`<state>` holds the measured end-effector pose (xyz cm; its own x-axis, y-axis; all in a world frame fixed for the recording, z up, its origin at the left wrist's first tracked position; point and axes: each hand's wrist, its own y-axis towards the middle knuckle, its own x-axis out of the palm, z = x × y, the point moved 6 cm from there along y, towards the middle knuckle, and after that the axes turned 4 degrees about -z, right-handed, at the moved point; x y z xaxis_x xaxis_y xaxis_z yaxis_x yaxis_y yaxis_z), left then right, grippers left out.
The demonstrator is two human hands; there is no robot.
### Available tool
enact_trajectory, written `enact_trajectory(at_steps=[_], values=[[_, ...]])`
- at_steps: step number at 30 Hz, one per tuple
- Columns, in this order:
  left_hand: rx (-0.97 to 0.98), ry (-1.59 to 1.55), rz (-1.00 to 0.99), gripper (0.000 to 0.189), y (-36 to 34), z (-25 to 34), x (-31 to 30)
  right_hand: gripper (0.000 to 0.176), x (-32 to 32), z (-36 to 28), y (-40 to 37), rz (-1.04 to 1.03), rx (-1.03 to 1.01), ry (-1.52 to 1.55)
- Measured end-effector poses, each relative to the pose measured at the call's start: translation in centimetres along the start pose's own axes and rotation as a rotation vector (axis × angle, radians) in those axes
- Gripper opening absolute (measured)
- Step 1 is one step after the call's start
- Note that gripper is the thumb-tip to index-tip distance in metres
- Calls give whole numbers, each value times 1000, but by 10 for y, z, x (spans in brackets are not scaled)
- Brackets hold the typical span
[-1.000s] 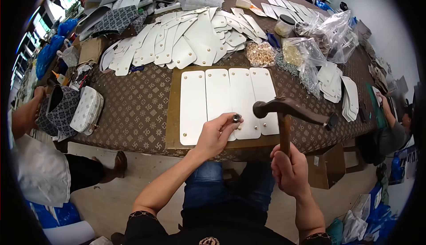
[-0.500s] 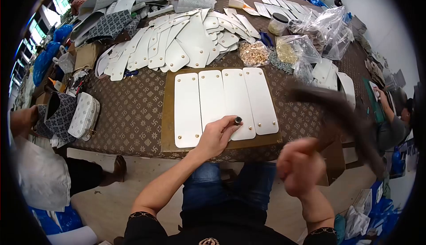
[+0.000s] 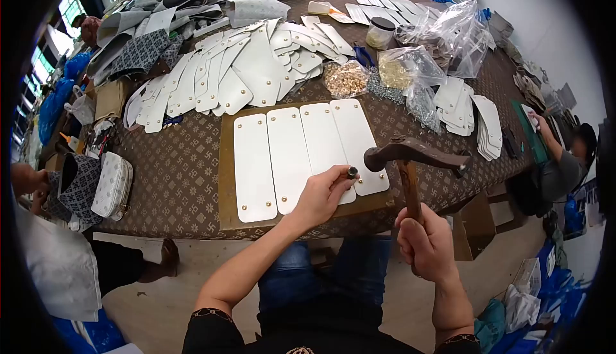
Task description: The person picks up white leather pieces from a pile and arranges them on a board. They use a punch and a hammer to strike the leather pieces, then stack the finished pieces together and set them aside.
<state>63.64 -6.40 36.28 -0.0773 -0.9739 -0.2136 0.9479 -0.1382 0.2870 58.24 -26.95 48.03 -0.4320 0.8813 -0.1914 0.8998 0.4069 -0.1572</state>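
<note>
The left hand (image 3: 319, 197) reaches forward, palm down, its thumb and fingers (image 3: 338, 175) pinched together at the tips. The bare left forearm (image 3: 247, 270) runs diagonally back toward the body. The right hand (image 3: 425, 243) is clenched in an upright fist, nearer the body than the left, on a straight wrist above the bare right forearm (image 3: 454, 306).

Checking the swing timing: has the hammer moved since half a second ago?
Yes. The hammer has swung left, from beyond the brown board's right edge to just beside the punch on the white panel.
</note>
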Motion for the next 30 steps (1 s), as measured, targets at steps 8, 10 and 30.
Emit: enact_trajectory(at_steps=[8, 10, 30], values=[[-1, 15, -10, 21, 0, -1, 1, 38, 2, -37, -2, 115, -507, 2], [-52, 60, -28, 21, 4, 11, -4, 20, 6, 23, 27, -163, 61, -519], [66, 19, -34, 22, 25, -7, 25, 38, -36, -63, -13, 159, -858, 361]])
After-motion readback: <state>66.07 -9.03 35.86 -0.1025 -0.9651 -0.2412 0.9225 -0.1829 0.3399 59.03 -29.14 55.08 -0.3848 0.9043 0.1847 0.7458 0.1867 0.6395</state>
